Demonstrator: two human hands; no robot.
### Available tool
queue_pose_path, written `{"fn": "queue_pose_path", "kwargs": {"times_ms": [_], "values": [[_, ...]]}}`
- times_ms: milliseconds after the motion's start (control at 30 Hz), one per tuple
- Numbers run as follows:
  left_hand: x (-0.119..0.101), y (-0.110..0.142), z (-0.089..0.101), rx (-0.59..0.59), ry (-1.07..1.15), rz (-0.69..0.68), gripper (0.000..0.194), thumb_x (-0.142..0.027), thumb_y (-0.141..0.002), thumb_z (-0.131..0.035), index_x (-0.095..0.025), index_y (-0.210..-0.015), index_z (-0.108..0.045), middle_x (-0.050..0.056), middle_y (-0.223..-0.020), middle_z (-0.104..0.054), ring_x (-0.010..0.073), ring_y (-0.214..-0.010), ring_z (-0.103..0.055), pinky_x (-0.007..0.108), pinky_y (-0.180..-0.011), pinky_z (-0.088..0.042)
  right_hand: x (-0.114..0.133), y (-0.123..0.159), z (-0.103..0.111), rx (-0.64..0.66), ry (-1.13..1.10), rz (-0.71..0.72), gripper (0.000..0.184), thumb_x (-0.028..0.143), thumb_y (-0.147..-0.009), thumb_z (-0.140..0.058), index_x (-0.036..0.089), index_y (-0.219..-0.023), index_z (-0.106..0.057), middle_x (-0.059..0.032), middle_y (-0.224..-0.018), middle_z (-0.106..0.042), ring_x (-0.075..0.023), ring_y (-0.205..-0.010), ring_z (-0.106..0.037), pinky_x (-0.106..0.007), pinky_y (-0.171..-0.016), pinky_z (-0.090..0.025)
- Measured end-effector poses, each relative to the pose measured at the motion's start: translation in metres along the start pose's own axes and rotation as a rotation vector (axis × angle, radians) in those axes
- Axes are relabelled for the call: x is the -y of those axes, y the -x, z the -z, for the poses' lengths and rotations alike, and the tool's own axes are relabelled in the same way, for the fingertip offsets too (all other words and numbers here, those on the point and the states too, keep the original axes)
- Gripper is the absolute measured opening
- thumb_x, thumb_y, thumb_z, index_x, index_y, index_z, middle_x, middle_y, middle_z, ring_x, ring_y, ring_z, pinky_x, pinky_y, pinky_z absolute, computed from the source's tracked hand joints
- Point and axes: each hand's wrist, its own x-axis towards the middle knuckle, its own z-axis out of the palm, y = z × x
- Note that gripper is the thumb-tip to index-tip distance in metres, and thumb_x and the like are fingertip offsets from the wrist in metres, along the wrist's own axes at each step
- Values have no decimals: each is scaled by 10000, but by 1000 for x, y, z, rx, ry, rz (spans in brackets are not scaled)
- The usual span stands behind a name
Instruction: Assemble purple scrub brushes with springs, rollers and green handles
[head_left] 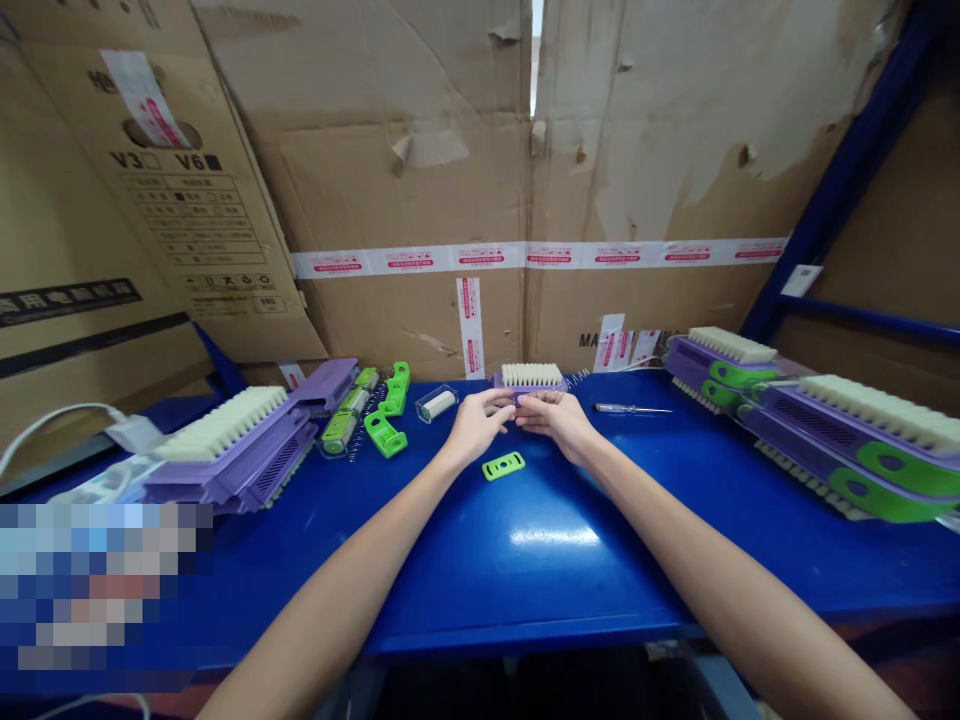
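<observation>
A purple brush (531, 377) with cream bristles facing up is on the blue table, against the cardboard at the back. At its near side, my left hand (480, 424) is closed with the fingertips on the purple body. From the other side my right hand (559, 420) also grips the brush, thumb and fingers bent together. The fingers cover most of the brush's near part. Just in front of my hands a flat green plate (503, 466) with holes lies on the table. A coiled spring (577, 379) sits right of the brush.
On the left are stacked purple brushes (225, 430), loose green parts (388, 415) and a small clear box (437, 403) with a pale block. To the right lie a screwdriver (631, 408) and more purple brushes (847, 430) with green ends. Cardboard (405, 190) walls the back.
</observation>
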Motion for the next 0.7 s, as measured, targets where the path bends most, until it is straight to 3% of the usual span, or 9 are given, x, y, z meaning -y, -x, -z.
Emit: {"fn": "queue_pose_path", "kwargs": {"times_ms": [200,367,467,600,700], "values": [[1,-1,3,-29,19,19,284,-160,-685,-716,-86,-947,-638,78,-796,-697,147,-714,-655,221,-588,-516,-2,-1,1,45,-54,-47,97,206,-720,-702,150,-730,-623,-59,-678,-708,-135,-609,-662,-244,-638,-529],[-3,-3,9,36,-2,25,318,-364,-665,-734,-105,-827,-645,64,-768,-689,150,-684,-639,269,-642,-520,-2,-3,4,134,-149,-69,130,200,-730,-678,138,-844,-662,-73,-731,-718,-141,-651,-666,-264,-686,-533],[-11,1,16,114,-301,-25,395,-501,-681,-684,-128,-809,-657,54,-754,-681,151,-657,-616,265,-623,-486,-2,-5,6,125,-152,-67,126,207,-729,-678,142,-836,-665,-67,-725,-715,-140,-653,-663,-266,-692,-534],[-24,11,21,325,-912,-96,513,-538,-506,-781,-172,-845,-661,26,-749,-670,176,-673,-604,238,-574,-414,-2,-8,10,47,-109,-45,153,232,-735,-680,154,-865,-663,-64,-744,-717,-135,-641,-655,-257,-660,-533],[-31,16,20,555,-1027,-71,330,-459,-627,-722,-185,-809,-683,8,-690,-664,153,-622,-602,219,-553,-392,-1,-9,12,30,-101,-40,161,243,-737,-680,157,-872,-662,-64,-753,-717,-135,-649,-655,-252,-654,-532]]}}
